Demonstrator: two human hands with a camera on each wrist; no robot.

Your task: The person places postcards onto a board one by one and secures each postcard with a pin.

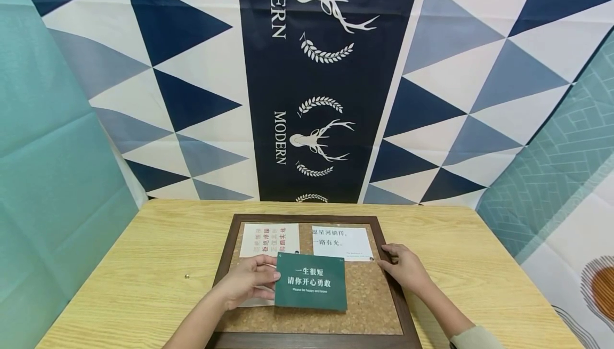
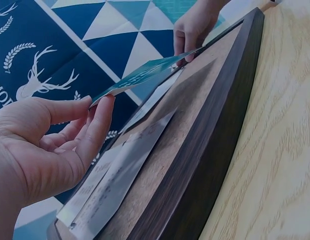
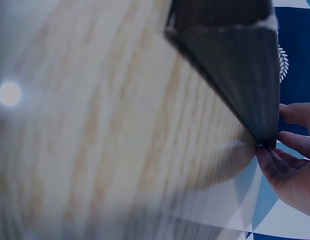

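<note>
A green card (image 1: 310, 282) with white lettering is pinched at its left edge between the thumb and fingers of my left hand (image 1: 251, 279). The card is raised over a cork board (image 1: 369, 306) in a dark wooden frame; in the left wrist view it tilts above the cork. My right hand (image 1: 405, 268) grips the frame's right side, fingertips at its edge. Along the board's top are a cream card (image 1: 256, 236) with red characters and a white card (image 1: 336, 237) with black characters. Another pale card (image 1: 256, 302) lies partly hidden behind my left hand.
The board lies on a light wood-grain table (image 1: 144, 285). A small pin (image 1: 187, 276) is on the table left of the board. Behind the table hangs a patterned cloth (image 1: 326, 82), with a teal cloth (image 1: 48, 141) at the left.
</note>
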